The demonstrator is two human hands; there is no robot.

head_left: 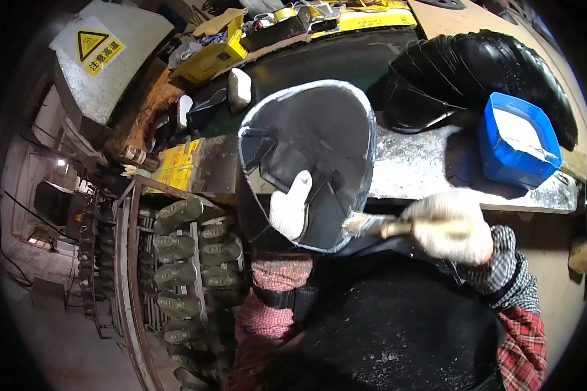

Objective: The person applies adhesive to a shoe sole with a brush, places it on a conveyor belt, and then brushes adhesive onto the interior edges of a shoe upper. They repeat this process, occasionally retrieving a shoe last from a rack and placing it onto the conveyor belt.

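Observation:
In front of me is a black, rubber-like sheet piece (319,124) with a rounded outline and a white-coated rim. My left hand (290,212), in a white glove, grips it at the lower rim, thumb on the near face; the other fingers are mostly hidden. My right hand (450,228), gloved and blurred, is closed round the handle of a brush (378,227). The pale bristles touch or nearly touch the lower right rim. On the bench to the right stands a blue tub (522,166) with white stuff in it.
Behind the tub lies a stack of curved black pieces (469,75). Lower left, a metal rack (129,280) bears several dark green shoe-shaped forms (175,277). Yellow boxes (209,55) stand at the back. A grey metal housing (111,36) carries a hot-surface warning sign.

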